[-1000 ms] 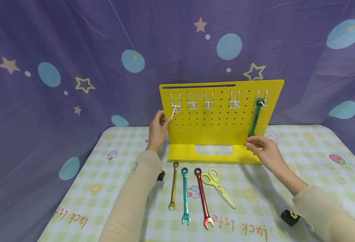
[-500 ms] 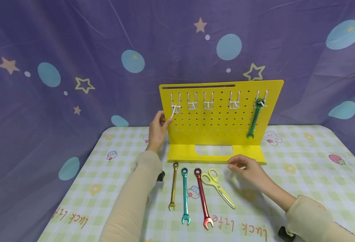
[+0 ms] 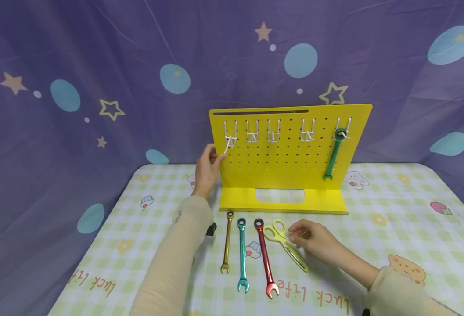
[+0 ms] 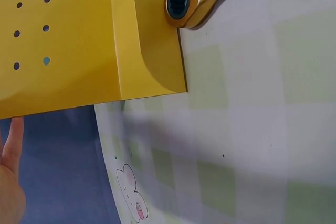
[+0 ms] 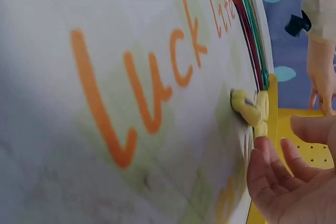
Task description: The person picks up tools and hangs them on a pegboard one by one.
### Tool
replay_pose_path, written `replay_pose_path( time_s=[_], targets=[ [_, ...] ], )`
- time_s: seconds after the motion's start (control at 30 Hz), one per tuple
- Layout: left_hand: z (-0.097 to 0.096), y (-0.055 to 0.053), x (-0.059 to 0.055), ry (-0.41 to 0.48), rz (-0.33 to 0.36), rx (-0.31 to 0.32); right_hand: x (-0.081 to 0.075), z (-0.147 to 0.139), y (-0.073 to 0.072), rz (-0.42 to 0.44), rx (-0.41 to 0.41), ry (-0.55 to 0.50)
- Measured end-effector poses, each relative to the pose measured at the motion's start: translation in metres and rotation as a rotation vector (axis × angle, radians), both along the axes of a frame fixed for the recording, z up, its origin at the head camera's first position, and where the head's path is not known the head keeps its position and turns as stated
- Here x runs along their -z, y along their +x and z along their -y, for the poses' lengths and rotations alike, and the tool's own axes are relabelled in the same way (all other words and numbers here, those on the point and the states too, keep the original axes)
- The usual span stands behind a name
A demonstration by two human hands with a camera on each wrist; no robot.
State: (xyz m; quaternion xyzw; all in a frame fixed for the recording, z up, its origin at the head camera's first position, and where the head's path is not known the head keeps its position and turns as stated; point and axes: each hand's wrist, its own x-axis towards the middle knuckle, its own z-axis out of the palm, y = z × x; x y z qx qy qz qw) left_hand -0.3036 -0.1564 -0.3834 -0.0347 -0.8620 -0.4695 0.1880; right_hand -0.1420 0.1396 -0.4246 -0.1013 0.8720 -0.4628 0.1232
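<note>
At the left edge of a yellow pegboard [image 3: 271, 175], my left hand [image 3: 207, 171] grips the panel, thumb at the front near a white hook. In the left wrist view a finger [image 4: 14, 140] meets the board's edge. My right hand [image 3: 314, 239] hovers beside the yellow scissors [image 3: 281, 239], fingers loosely bent and holding nothing. The right wrist view has the scissors [image 5: 247, 109] just past the fingertips. A green wrench [image 3: 333, 156] hangs from the board's rightmost hook. Left of the scissors lie a red wrench [image 3: 265, 259], a teal wrench [image 3: 242, 256] and a gold wrench [image 3: 227, 243].
Several white hooks [image 3: 273, 131] line the upper part of the board. Its base stands on a green-and-white checked tablecloth [image 3: 145, 245], behind the loose tools. A purple curtain [image 3: 117, 52] with stars and ovals hangs behind the table.
My right hand has left the lower end of the hanging green wrench and come down and toward me, to the right side of the scissors. My left hand stays at the board's edge.
</note>
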Motion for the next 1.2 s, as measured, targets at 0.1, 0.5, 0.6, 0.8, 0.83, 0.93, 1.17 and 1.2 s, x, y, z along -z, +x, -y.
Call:
replay_pose_path(
  time_s=[0.1,0.5,0.6,0.8,0.83,0.93,1.17,1.2],
  targets=[
    [-0.001,0.000,0.000,0.001,0.002,-0.001,0.002,0.004,0.002,0.022,-0.001,0.031],
    [-0.001,0.000,0.001,0.015,0.018,-0.002,0.007,0.016,0.007,-0.078,-0.014,0.154],
    [-0.001,0.000,0.001,0.015,0.020,-0.002,0.006,0.019,0.007,-0.079,-0.007,0.226],
    [-0.002,0.000,0.001,0.011,0.015,-0.005,0.004,0.023,0.006,-0.046,0.005,0.320],
    [-0.002,0.001,0.001,0.010,0.014,-0.006,0.003,0.023,0.006,-0.037,0.007,0.326],
    [-0.002,0.001,0.001,0.008,0.014,-0.011,0.001,0.021,0.006,-0.028,0.005,0.339],
    [-0.002,0.000,0.001,0.010,0.014,-0.015,-0.002,0.019,0.009,-0.023,-0.007,0.349],
    [-0.001,0.000,0.001,0.008,0.014,-0.016,-0.003,0.019,0.009,-0.021,-0.004,0.351]
  ],
)
